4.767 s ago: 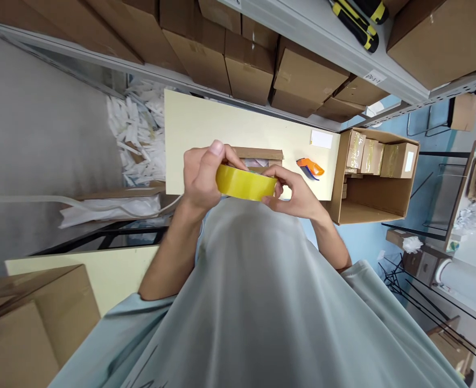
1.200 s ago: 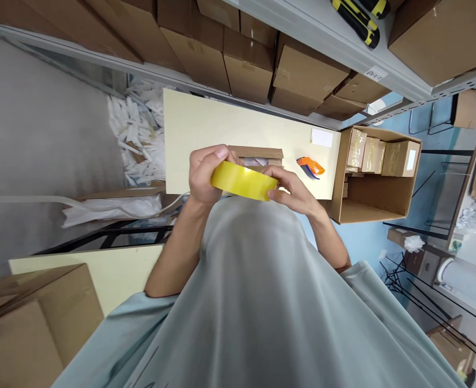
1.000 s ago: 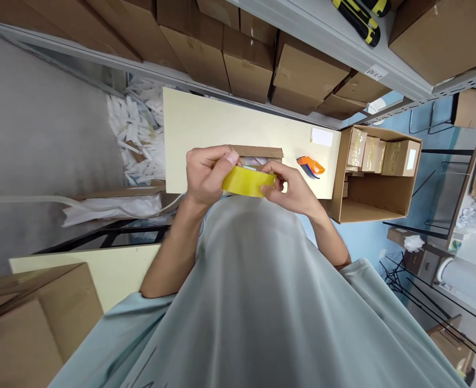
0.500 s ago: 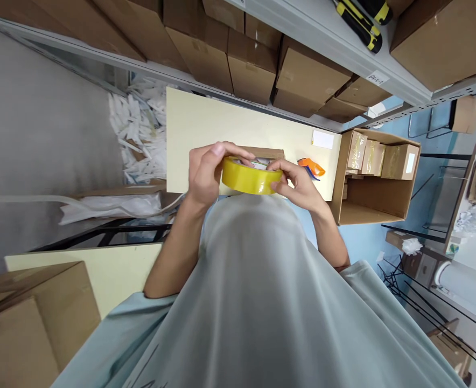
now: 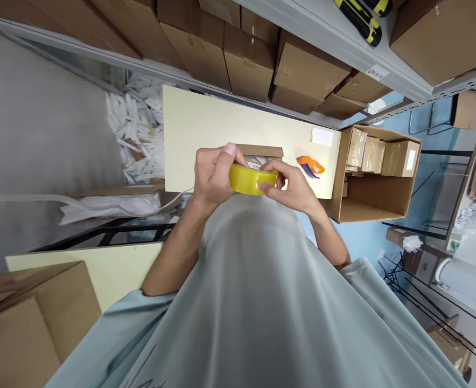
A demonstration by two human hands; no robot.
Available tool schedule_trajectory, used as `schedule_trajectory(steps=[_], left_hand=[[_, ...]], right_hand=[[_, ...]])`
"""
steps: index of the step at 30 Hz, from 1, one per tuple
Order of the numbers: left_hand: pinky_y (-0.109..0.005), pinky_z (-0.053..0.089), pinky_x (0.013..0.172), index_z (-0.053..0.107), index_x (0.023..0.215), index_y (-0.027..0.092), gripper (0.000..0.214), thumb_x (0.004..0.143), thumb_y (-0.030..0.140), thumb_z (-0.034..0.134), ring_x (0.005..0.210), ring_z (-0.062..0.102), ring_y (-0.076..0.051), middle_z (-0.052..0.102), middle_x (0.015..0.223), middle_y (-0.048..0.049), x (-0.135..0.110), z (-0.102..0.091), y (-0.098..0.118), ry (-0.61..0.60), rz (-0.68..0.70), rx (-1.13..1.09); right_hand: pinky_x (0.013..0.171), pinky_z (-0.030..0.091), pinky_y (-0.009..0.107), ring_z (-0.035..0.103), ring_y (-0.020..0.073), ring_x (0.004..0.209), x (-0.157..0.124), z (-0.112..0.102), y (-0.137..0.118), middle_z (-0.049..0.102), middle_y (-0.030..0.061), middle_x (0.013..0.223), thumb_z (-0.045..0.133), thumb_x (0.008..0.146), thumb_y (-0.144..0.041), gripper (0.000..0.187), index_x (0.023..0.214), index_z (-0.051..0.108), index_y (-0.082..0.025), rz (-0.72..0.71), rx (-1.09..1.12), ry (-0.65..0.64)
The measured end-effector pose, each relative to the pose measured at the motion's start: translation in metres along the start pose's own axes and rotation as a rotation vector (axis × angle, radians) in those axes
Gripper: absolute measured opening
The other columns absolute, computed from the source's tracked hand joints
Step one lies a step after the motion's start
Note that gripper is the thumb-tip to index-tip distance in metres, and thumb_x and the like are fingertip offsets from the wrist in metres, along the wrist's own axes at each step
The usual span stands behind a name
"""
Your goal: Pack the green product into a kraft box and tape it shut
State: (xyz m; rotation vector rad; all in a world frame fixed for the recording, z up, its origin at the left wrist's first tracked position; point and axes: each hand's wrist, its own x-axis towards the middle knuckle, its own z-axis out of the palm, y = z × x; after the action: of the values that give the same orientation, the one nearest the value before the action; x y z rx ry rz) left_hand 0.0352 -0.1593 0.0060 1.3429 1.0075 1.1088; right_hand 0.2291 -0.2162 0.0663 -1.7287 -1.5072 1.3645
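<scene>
A roll of yellow packing tape (image 5: 246, 180) is held between both hands, close in front of my shirt. My left hand (image 5: 216, 173) grips its left side, thumb on top and fingers reaching into the core. At the right side, my right hand (image 5: 289, 183) pinches the tape with thumb and fingertips. Behind the roll, a cardboard box (image 5: 258, 151) lies on the cream tabletop (image 5: 205, 116), partly hidden by the roll and hands. An orange and blue tape dispenser (image 5: 310, 166) rests to the right of my right hand.
An open carton (image 5: 375, 198) with several small taped boxes stands at the table's right. A shelf (image 5: 330, 48) with cartons and yellow-black cutters (image 5: 359, 21) runs above. White label paper (image 5: 322, 136) lies near the back edge. Another carton (image 5: 40, 318) sits at lower left.
The tape roll has turned slightly between the hands. My left hand has shifted a little to the right, and my right fingers have moved left along the roll.
</scene>
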Motion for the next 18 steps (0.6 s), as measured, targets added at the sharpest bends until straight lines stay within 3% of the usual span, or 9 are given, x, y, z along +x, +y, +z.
schedule_trajectory(steps=[6, 9, 13, 16, 18], left_hand=[[-0.042, 0.033, 0.056, 0.071, 0.067, 0.022, 0.075, 0.11, 0.082, 0.057, 0.056, 0.054, -0.016, 0.064, 0.059, -0.0035, 0.005, -0.002, 0.004, -0.04, -0.061, -0.098], [-0.04, 0.045, 0.06, 0.074, 0.075, 0.021, 0.083, 0.105, 0.095, 0.049, 0.061, 0.062, -0.018, 0.07, 0.065, -0.0053, 0.016, -0.003, 0.008, -0.041, -0.108, -0.242], [-0.041, 0.062, 0.076, 0.073, 0.086, 0.024, 0.093, 0.093, 0.11, 0.042, 0.084, 0.078, -0.026, 0.079, 0.084, -0.0103, 0.026, -0.002, 0.008, -0.039, -0.191, -0.403], [-0.04, 0.058, 0.069, 0.066, 0.082, 0.027, 0.087, 0.092, 0.111, 0.046, 0.08, 0.076, -0.027, 0.072, 0.076, -0.0079, 0.025, 0.004, -0.003, -0.057, -0.245, -0.36], [-0.039, 0.053, 0.062, 0.059, 0.077, 0.028, 0.087, 0.092, 0.112, 0.04, 0.069, 0.07, -0.024, 0.062, 0.066, -0.0044, 0.023, 0.008, -0.014, -0.043, -0.266, -0.334]], right_hand=[[0.069, 0.038, 0.031, 0.044, 0.0164, 0.072, 0.0, -0.01, 0.011, 0.058, -0.0034, 0.085, 0.07, 0.088, -0.036, 0.019, 0.103, 0.069, -0.026, -0.085, 0.09, -0.071], [0.067, 0.039, 0.031, 0.043, 0.0159, 0.07, -0.001, -0.015, 0.02, 0.053, -0.0046, 0.079, 0.073, 0.093, -0.046, 0.023, 0.104, 0.07, -0.025, -0.097, 0.169, -0.107], [0.069, 0.048, 0.031, 0.053, 0.0158, 0.073, -0.004, -0.007, 0.034, 0.061, -0.001, 0.091, 0.065, 0.099, -0.055, 0.032, 0.105, 0.069, -0.024, -0.089, 0.38, -0.106], [0.071, 0.054, 0.032, 0.058, 0.0162, 0.073, -0.007, 0.005, 0.043, 0.065, -0.0002, 0.094, 0.061, 0.103, -0.056, 0.033, 0.111, 0.067, -0.024, -0.137, 0.412, -0.089], [0.074, 0.057, 0.034, 0.059, 0.0162, 0.073, -0.011, 0.011, 0.043, 0.07, 0.001, 0.1, 0.062, 0.104, -0.051, 0.032, 0.123, 0.067, -0.025, -0.186, 0.278, -0.009]])
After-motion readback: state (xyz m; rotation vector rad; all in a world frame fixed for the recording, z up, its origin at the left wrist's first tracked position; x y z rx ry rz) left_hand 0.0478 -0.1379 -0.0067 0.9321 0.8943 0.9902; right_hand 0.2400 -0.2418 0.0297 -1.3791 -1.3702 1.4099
